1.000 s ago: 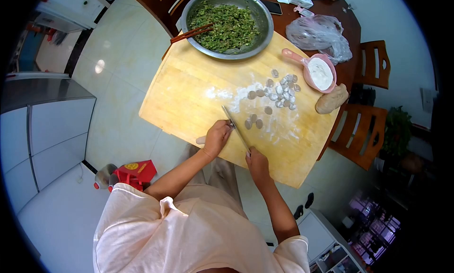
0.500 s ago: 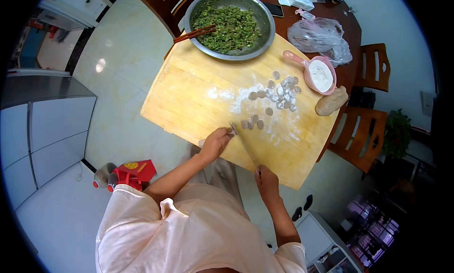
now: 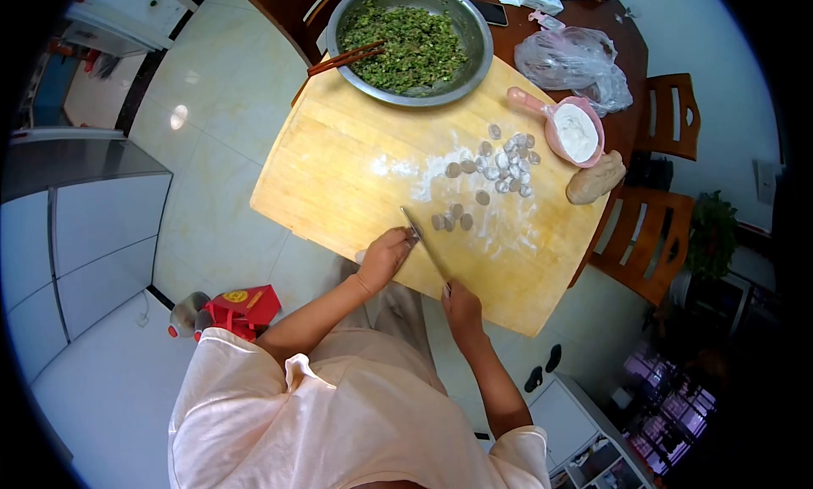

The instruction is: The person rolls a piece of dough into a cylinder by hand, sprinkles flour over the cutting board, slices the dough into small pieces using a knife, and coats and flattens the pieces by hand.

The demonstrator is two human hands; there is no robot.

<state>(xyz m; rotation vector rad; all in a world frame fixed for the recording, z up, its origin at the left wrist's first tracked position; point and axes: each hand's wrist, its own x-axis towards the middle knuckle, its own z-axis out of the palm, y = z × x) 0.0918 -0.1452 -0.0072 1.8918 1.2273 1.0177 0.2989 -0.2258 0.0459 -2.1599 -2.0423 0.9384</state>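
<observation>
My right hand [image 3: 463, 309] is closed around the handle of a knife [image 3: 428, 248], its blade slanting up and left to the fingertips of my left hand. At the near edge of the wooden board [image 3: 330, 159], my left hand [image 3: 388, 256] is wrapped over a roll of dough [image 3: 361, 256]; only a pale end shows, the rest is hidden under the fingers. Just beyond the blade lie several small cut dough pieces [image 3: 457, 211]. Farther right, more pieces [image 3: 508, 163] sit dusted with flour [image 3: 434, 169].
A steel bowl [image 3: 484, 66] of chopped green filling [image 3: 406, 49] stands at the far edge, with chopsticks [image 3: 347, 58] across its rim. To the right are a pink scoop [image 3: 529, 101] of flour, a larger dough lump [image 3: 595, 180] and a plastic bag [image 3: 567, 61]. Wooden chairs [image 3: 648, 243] stand beside the table.
My right hand and the knife have shifted up and left, so the blade tip reaches farther past my left fingers. My left hand has stayed about where it was.
</observation>
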